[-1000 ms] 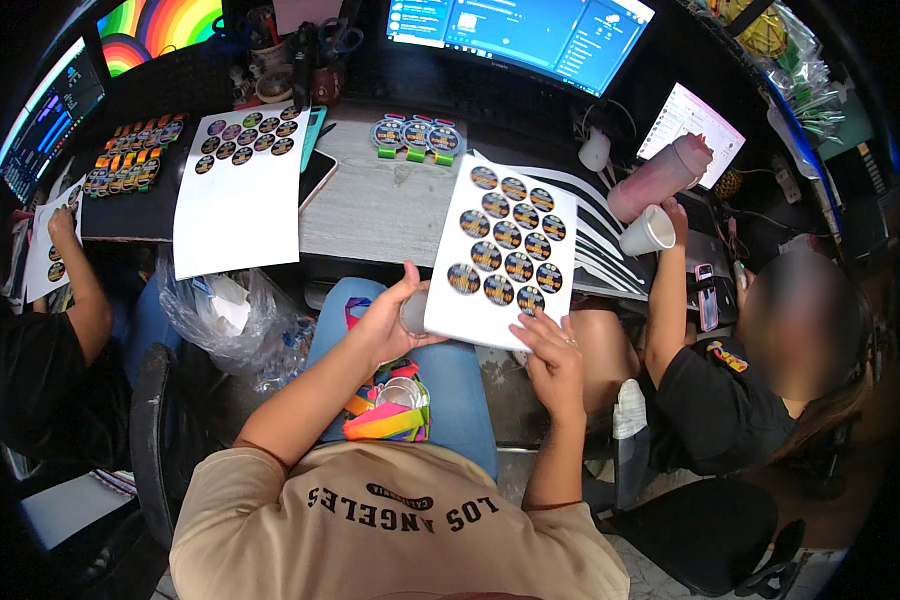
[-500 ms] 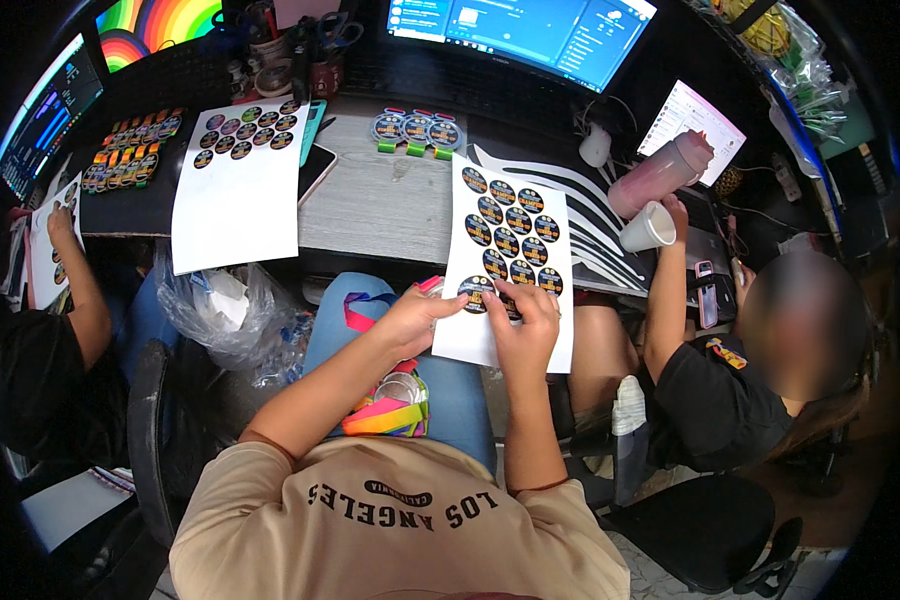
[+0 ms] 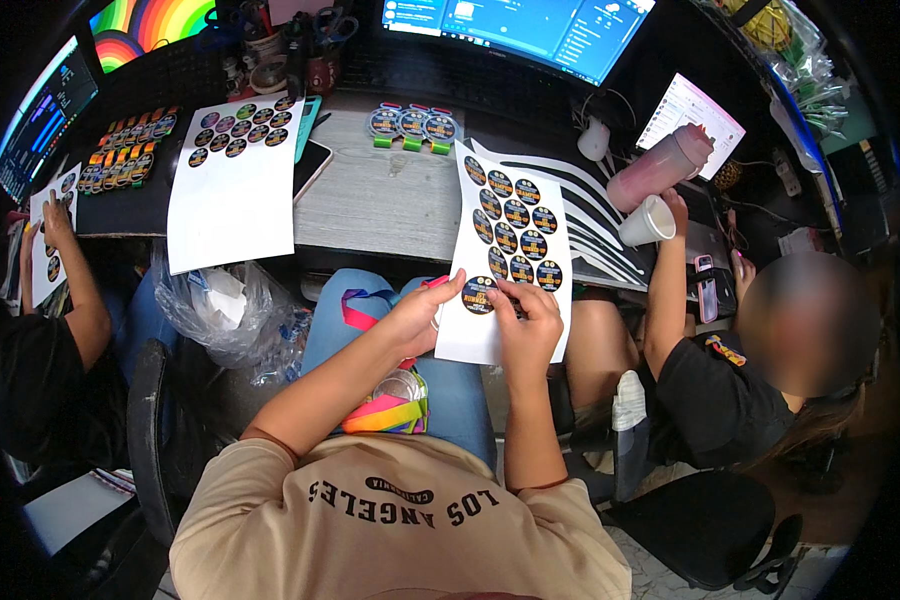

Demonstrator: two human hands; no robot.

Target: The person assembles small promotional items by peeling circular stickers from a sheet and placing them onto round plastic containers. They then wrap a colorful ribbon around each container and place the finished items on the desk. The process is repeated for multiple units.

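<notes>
A white sheet of round black stickers (image 3: 460,342) is raised over my lap, its far part above the desk edge. My left hand (image 3: 418,318) is closed on its left edge, thumb at the border; a bit of pink ribbon and a silvery rim show by these fingers, mostly hidden. My right hand (image 3: 532,325) lies over the lower right of the sheet, thumb and forefinger pinched at the edge of a round sticker (image 3: 479,296). Whether the sticker is lifted I cannot tell. On my lap rest silvery medals (image 3: 398,384) with rainbow ribbons (image 3: 402,418).
On the desk (image 3: 355,190) lie three medals (image 3: 412,125), another sticker sheet (image 3: 232,205) and black-and-white strips (image 3: 580,215). A pink bottle (image 3: 660,165) and white cup (image 3: 650,222) stand right. A plastic bag (image 3: 240,320) hangs left. People sit on both sides.
My right thumb and forefinger have drawn together at the sticker's edge. My left thumb has moved slightly up along the border, and the sheet has tilted a little.
</notes>
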